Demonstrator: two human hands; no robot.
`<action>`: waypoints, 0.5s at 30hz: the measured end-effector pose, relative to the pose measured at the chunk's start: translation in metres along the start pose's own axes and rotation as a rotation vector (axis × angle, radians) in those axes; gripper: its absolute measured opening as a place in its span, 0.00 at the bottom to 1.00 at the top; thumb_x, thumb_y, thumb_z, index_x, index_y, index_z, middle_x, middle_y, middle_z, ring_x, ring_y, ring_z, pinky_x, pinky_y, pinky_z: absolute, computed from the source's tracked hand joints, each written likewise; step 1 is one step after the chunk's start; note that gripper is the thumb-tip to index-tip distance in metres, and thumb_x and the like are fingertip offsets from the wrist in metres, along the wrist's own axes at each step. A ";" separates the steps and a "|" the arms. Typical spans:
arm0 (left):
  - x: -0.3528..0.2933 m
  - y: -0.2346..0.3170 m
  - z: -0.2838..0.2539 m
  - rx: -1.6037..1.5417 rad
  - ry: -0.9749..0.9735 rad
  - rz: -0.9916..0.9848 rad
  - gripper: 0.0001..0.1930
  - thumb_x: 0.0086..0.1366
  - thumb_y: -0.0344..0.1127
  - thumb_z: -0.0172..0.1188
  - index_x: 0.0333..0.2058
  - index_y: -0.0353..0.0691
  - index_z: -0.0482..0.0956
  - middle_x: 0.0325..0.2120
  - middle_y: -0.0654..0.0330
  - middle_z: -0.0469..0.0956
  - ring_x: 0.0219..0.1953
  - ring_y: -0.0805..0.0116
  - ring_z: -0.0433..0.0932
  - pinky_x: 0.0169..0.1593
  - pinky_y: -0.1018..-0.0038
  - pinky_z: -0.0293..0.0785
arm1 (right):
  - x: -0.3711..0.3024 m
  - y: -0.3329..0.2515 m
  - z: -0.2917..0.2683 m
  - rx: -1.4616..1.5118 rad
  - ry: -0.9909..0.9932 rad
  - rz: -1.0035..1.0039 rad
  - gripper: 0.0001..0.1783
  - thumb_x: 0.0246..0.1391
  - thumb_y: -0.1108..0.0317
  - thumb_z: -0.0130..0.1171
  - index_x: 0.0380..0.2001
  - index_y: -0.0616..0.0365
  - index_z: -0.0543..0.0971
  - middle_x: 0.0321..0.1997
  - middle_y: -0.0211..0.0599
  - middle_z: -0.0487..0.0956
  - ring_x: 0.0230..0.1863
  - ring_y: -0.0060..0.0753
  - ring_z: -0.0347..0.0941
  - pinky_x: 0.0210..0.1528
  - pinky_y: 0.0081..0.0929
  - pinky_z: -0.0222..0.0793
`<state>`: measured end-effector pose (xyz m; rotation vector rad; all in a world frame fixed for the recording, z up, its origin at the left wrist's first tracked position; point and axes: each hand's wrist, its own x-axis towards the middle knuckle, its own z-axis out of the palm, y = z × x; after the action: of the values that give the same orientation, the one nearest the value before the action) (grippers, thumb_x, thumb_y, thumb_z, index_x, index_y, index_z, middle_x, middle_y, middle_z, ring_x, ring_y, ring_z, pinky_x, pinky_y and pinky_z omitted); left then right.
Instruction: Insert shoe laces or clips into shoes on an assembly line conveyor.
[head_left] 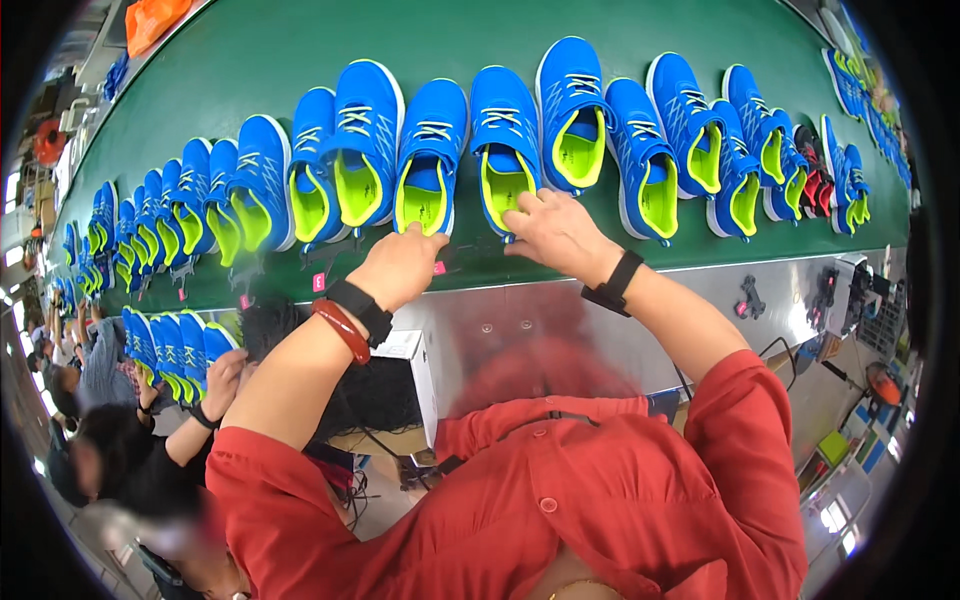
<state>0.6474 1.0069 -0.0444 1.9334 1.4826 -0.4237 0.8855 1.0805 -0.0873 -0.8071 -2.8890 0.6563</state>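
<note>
My left hand (400, 266) pinches the heel of a blue sneaker (435, 105) with white laces and a lime-green lining. Beside it, my right hand (562, 234) grips the heel of a second blue sneaker (500, 92) of the same look. Both shoes lie on the green table (480, 28), toes pointing away from me, a narrow gap between them. The fingertips are partly hidden behind the heels. To the right of my right hand sits another blue sneaker (571, 66), placed slightly farther back.
Blue sneakers (262, 160) run in a long row to the left, and more (680, 80) to the right, with a black-and-red shoe (812, 165) among them. A metal edge (650, 285) borders the table. At left, a co-worker's hand (222, 385) touches blue shoes (165, 345).
</note>
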 end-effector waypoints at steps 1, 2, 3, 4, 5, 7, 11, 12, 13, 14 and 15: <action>0.002 -0.001 0.001 -0.041 -0.013 -0.013 0.22 0.58 0.24 0.50 0.53 0.45 0.73 0.37 0.44 0.75 0.36 0.46 0.79 0.41 0.57 0.75 | 0.002 -0.005 -0.006 -0.022 0.017 -0.011 0.12 0.45 0.60 0.65 0.31 0.50 0.75 0.31 0.36 0.73 0.35 0.39 0.73 0.35 0.36 0.68; 0.003 -0.001 0.001 -0.081 -0.025 -0.024 0.22 0.58 0.24 0.50 0.52 0.44 0.74 0.37 0.43 0.75 0.37 0.45 0.78 0.43 0.57 0.74 | 0.004 -0.008 -0.008 -0.044 0.035 -0.021 0.12 0.45 0.60 0.65 0.30 0.50 0.76 0.30 0.35 0.74 0.35 0.38 0.73 0.35 0.35 0.67; 0.002 0.001 -0.001 -0.135 -0.027 -0.052 0.21 0.57 0.23 0.50 0.50 0.42 0.75 0.38 0.42 0.75 0.41 0.44 0.77 0.46 0.56 0.73 | 0.006 -0.011 -0.006 -0.053 0.042 -0.039 0.11 0.44 0.60 0.65 0.29 0.49 0.76 0.29 0.34 0.73 0.34 0.37 0.72 0.35 0.35 0.65; 0.002 0.001 0.000 -0.130 -0.026 -0.050 0.20 0.57 0.24 0.50 0.50 0.41 0.75 0.38 0.42 0.75 0.41 0.44 0.77 0.46 0.56 0.73 | 0.009 -0.011 -0.005 -0.069 0.050 -0.053 0.10 0.44 0.60 0.65 0.28 0.48 0.76 0.28 0.34 0.73 0.33 0.36 0.72 0.34 0.34 0.64; 0.002 0.000 0.002 -0.125 -0.025 -0.048 0.20 0.57 0.24 0.50 0.50 0.41 0.75 0.38 0.42 0.75 0.41 0.44 0.77 0.45 0.56 0.73 | 0.011 -0.011 -0.005 -0.085 0.058 -0.068 0.09 0.43 0.60 0.65 0.27 0.47 0.76 0.28 0.33 0.73 0.33 0.35 0.72 0.34 0.33 0.63; 0.004 0.000 0.003 -0.117 -0.034 -0.050 0.19 0.57 0.24 0.50 0.49 0.40 0.76 0.38 0.42 0.76 0.40 0.45 0.77 0.45 0.57 0.73 | 0.014 -0.011 -0.001 -0.105 0.073 -0.083 0.10 0.40 0.60 0.67 0.26 0.46 0.76 0.26 0.31 0.72 0.31 0.34 0.71 0.34 0.33 0.62; 0.004 0.003 0.001 -0.122 -0.043 -0.063 0.18 0.58 0.25 0.50 0.47 0.41 0.76 0.38 0.43 0.76 0.41 0.46 0.77 0.45 0.57 0.72 | 0.019 -0.013 0.002 -0.107 0.105 -0.121 0.03 0.41 0.65 0.62 0.21 0.47 0.77 0.22 0.32 0.73 0.29 0.35 0.72 0.33 0.33 0.62; 0.003 0.003 0.001 -0.128 -0.038 -0.064 0.17 0.58 0.25 0.51 0.47 0.41 0.77 0.38 0.44 0.76 0.42 0.46 0.76 0.45 0.57 0.72 | 0.020 -0.013 0.005 -0.123 0.081 -0.107 0.04 0.40 0.65 0.63 0.21 0.47 0.77 0.23 0.32 0.73 0.29 0.35 0.72 0.33 0.33 0.61; 0.003 0.003 0.000 -0.187 -0.023 -0.055 0.17 0.58 0.24 0.51 0.47 0.42 0.76 0.40 0.43 0.75 0.43 0.45 0.76 0.46 0.57 0.72 | 0.022 -0.014 0.008 -0.141 0.059 -0.091 0.06 0.38 0.65 0.64 0.22 0.47 0.76 0.23 0.32 0.73 0.30 0.34 0.72 0.33 0.33 0.61; 0.002 0.003 0.000 -0.246 -0.009 -0.046 0.17 0.58 0.24 0.51 0.47 0.42 0.76 0.42 0.43 0.74 0.44 0.45 0.75 0.46 0.57 0.72 | 0.024 -0.015 0.009 -0.160 0.036 -0.074 0.07 0.37 0.64 0.65 0.22 0.48 0.76 0.24 0.32 0.73 0.30 0.34 0.72 0.34 0.33 0.60; 0.001 0.003 -0.001 -0.304 0.005 -0.036 0.18 0.58 0.23 0.52 0.47 0.43 0.76 0.45 0.43 0.73 0.45 0.44 0.75 0.47 0.57 0.72 | 0.027 -0.015 0.009 -0.177 0.027 -0.067 0.07 0.38 0.66 0.63 0.23 0.49 0.76 0.25 0.33 0.73 0.29 0.35 0.72 0.34 0.34 0.60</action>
<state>0.6500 1.0077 -0.0434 1.6711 1.4911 -0.1953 0.8538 1.0796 -0.0902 -0.7270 -2.9661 0.3840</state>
